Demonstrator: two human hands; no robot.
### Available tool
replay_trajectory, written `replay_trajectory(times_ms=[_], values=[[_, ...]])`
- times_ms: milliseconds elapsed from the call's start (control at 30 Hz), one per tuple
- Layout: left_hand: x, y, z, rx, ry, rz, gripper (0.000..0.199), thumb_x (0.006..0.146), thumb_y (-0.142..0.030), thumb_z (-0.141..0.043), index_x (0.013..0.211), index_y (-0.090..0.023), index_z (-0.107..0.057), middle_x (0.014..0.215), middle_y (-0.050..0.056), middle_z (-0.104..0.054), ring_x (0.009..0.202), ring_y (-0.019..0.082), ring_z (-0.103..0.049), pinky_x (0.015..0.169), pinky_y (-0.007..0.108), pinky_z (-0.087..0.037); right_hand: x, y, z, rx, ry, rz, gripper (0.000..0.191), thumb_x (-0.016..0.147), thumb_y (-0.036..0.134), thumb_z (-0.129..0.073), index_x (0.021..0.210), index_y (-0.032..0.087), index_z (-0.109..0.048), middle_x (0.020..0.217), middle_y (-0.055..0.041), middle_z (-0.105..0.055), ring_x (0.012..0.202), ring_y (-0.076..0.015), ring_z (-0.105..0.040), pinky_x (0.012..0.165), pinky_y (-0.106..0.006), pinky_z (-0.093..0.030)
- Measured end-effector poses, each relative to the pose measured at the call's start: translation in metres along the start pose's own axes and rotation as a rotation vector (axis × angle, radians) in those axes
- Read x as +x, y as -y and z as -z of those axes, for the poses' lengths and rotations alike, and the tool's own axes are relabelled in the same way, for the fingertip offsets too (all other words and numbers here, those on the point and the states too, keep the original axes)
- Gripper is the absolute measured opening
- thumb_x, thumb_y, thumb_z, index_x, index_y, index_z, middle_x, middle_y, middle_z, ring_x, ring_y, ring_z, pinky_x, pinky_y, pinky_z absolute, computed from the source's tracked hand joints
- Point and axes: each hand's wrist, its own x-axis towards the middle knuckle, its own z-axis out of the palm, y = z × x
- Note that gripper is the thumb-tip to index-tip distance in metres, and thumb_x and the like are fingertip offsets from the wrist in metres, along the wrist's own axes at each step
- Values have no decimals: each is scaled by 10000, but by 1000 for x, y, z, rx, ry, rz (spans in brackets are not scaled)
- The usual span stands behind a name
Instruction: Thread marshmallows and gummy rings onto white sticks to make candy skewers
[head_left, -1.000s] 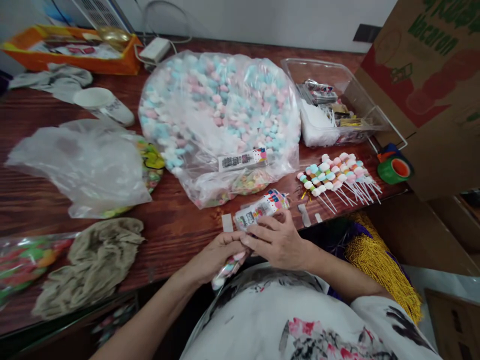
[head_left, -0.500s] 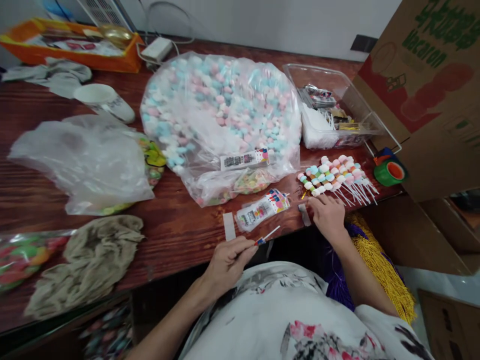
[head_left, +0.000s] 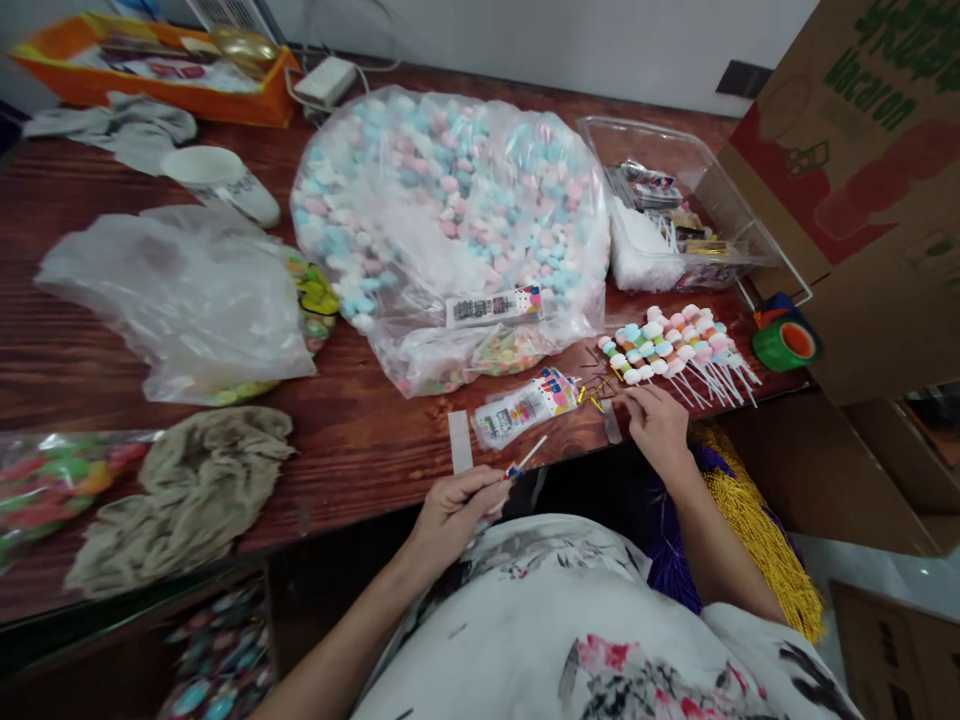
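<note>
My left hand [head_left: 459, 505] is closed on a wrapped candy stick [head_left: 531, 456], whose white stick points up and right past the fingertips. My right hand [head_left: 654, 420] is at the table's front edge, its fingertips pinched at several gold and brown twist ties [head_left: 592, 393]; whether one is between them is too small to tell. Just beyond that hand lie marshmallow skewers [head_left: 671, 345] with white sticks. Flat printed wrappers [head_left: 525, 408] rest between the two hands, beside a pale tape strip [head_left: 460, 441].
A large bag of marshmallows [head_left: 457, 200] fills the middle. Behind right are a clear plastic bin [head_left: 697, 165], green tape [head_left: 784, 345] and a cardboard box [head_left: 862, 300]. Leftward lie a plastic bag [head_left: 180, 290], a cloth [head_left: 187, 490], a cup [head_left: 221, 185] and an orange tray [head_left: 277, 105].
The view has shifted slightly. More twist ties now show spread on the table by my right fingertips. My left hand still holds the candy stick, now a little nearer my body.
</note>
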Motion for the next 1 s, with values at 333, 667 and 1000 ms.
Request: replay_trajectory(times_ms=[333, 667, 1000], values=[[4, -5, -9, -163, -109, 214, 423, 625, -514, -804, 824, -145, -749, 721, 55, -680, 630, 137, -593, 434, 171, -325, 45, 20, -1, -137, 81, -10, 243, 945, 213, -487, 999, 188, -723, 981, -92, -687, 913, -212, -590, 758, -304, -407], [3, -4, 0, -220, -46, 177, 416, 669, -530, -760, 706, -118, -715, 560, 16, -603, 468, 62, -427, 433, 180, -272, 121, 50, -26, -501, 557, 140, 298, 856, 79, -450, 983, 104, -719, 1053, -204, -636, 1029, -311, -575, 782, -370, -413], [13, -2, 8, -579, 19, 237, 314, 675, -397, -813, 805, -125, -724, 753, 47, -687, 567, 110, -617, 516, 212, -481, 79, 53, 8, 199, 218, 97, 183, 950, 170, -385, 998, 177, -561, 768, -35, -651, 668, -167, -599, 645, -267, -442]])
